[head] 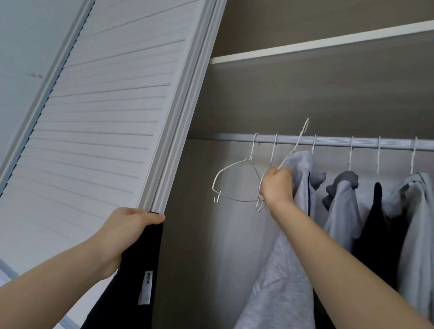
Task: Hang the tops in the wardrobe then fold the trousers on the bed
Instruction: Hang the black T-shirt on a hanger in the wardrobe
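From the head camera we look up into the open wardrobe [333,103]. Our left hand [125,231], at about seven o'clock in the view, pinches the top edge of a black top [132,279] with curled fingers; the garment hangs straight down in front of the louvred door [111,107]. Our right hand [277,186], near centre, has its fingers closed round a white wire hanger [298,140] whose hook sits lifted above the rail [355,142], beside a grey hoodie [288,261]; whether it also grips that fabric we cannot tell. An empty hanger [232,178] hangs at its nine o'clock, more garments [344,213] at three o'clock.
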Demonstrator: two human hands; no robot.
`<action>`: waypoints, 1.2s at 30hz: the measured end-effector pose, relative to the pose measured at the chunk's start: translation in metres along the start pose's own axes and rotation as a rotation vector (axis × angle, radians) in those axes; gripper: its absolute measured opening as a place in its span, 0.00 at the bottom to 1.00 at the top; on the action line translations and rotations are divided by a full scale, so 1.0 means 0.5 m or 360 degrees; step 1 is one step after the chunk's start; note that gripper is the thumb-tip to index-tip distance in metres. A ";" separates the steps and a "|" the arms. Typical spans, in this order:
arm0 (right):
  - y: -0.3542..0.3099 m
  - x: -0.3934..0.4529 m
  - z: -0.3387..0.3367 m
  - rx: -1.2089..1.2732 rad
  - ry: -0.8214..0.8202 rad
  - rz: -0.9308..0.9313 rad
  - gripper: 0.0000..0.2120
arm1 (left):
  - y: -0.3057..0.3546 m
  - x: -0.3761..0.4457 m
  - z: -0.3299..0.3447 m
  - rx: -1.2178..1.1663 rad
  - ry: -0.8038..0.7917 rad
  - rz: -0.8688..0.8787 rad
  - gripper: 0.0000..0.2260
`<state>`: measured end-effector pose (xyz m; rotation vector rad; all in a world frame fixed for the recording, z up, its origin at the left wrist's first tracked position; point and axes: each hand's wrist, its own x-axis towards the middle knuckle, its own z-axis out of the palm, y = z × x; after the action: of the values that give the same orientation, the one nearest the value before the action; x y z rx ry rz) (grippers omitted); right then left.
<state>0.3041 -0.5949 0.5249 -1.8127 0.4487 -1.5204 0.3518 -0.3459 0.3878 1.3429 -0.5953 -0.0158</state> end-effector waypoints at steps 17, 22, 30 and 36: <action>0.049 -0.575 -0.203 0.0318 -0.0469 -0.0744 0.10 | 0.033 -0.151 -0.050 0.0215 0.0104 -0.0021 0.16; 0.019 -0.661 -0.234 0.0607 -0.0718 -0.0176 0.16 | 0.031 -0.218 -0.057 0.0265 0.0012 -0.0084 0.06; 0.021 -0.719 -0.319 0.0730 -0.0865 0.0501 0.08 | 0.013 -0.290 -0.101 0.0716 -0.0058 -0.0031 0.05; 0.014 -0.702 -0.404 0.0558 -0.1094 0.0349 0.11 | 0.012 -0.282 -0.133 0.1237 0.0024 0.0237 0.06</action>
<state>0.0268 -0.4260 0.2829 -1.7931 0.0341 -0.7012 0.2570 -0.2359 0.3309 2.0387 -0.7211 0.3808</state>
